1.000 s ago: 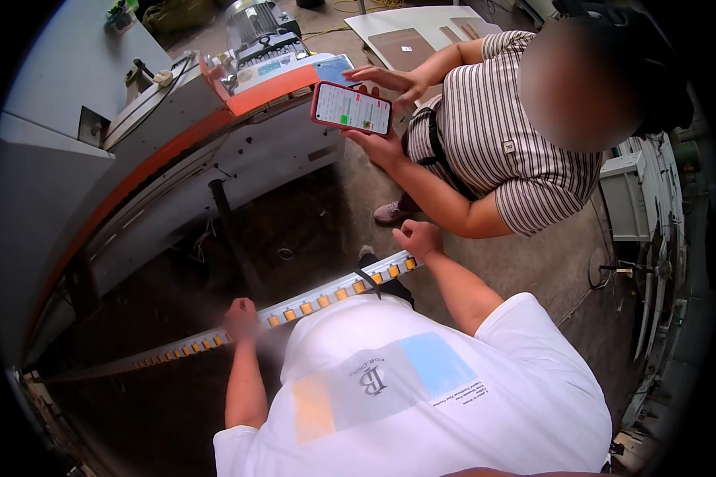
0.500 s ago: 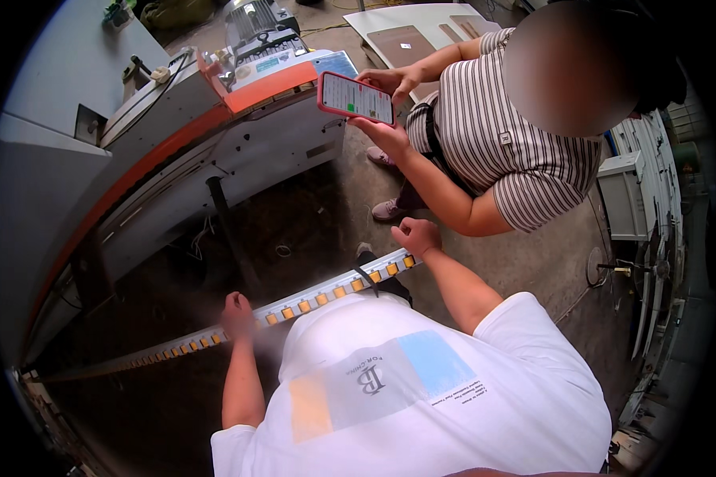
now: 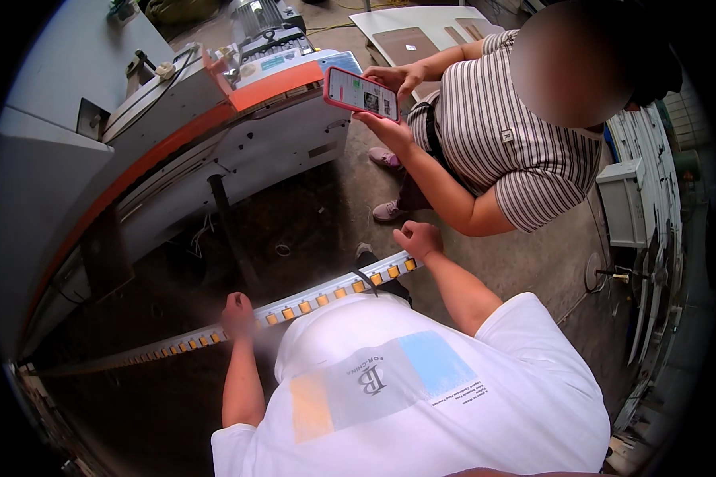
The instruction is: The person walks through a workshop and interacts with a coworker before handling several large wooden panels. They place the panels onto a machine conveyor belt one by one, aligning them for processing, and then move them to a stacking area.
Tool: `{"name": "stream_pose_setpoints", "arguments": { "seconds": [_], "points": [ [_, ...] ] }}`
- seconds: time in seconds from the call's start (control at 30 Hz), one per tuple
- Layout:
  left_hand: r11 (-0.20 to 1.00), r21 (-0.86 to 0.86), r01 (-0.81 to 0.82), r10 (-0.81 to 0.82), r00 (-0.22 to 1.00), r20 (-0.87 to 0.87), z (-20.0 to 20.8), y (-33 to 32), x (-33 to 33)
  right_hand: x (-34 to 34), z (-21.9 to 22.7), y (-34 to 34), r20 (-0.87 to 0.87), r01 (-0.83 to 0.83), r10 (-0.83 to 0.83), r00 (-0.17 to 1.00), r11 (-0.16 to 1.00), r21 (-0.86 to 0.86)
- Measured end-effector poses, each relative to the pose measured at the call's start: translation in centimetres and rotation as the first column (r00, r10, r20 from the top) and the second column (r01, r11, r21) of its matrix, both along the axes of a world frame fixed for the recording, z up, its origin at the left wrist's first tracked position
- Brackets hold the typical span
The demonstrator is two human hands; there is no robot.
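A long narrow rail (image 3: 332,288) with a row of yellow rollers crosses in front of my waist, running away to the far left. My left hand (image 3: 237,315) lies over the rail's middle stretch, fingers curled together and partly smeared. At the rail's right end, my right hand (image 3: 418,240) is closed like a fist just beyond the last roller. What either hand grips, if anything, is hidden. A dark strap (image 3: 366,281) crosses the rail between my hands.
Another person in a striped shirt (image 3: 485,119) stands ahead to the right, holding a phone in a red case (image 3: 363,94). A large machine with an orange edge (image 3: 274,87) fills the left side. White boards (image 3: 366,32) lie behind; a white crate (image 3: 624,203) stands at right.
The picture on the phone's screen differs, and the view has shifted slightly. My hands and the rail keep nearly the same places.
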State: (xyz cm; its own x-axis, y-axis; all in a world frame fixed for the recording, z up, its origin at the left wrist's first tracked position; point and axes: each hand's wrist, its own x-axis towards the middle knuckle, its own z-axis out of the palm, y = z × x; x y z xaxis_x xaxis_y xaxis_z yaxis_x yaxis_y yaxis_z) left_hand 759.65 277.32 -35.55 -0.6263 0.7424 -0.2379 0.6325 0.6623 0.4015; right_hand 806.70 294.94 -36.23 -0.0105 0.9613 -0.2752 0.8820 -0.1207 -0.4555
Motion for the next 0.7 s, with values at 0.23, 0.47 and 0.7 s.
{"name": "stream_pose_setpoints", "arguments": {
  "seconds": [0.23,0.47,0.7],
  "points": [
    [1.0,-0.016,0.0,0.0,1.0,-0.008,0.3,0.1,0.1,0.0,-0.4,0.0,0.005,-0.006,0.006,1.0,1.0,-0.023],
    [0.999,-0.043,0.013,-0.013,1.0,-0.004,0.5,0.2,0.1,-0.1,-0.2,0.0,0.01,-0.006,0.007,1.0,1.0,-0.03],
    [0.993,-0.119,0.016,-0.015,1.0,0.014,1.3,0.5,0.5,0.0,0.1,0.0,0.013,0.0,0.0,1.0,0.999,-0.053]
  ]
}}
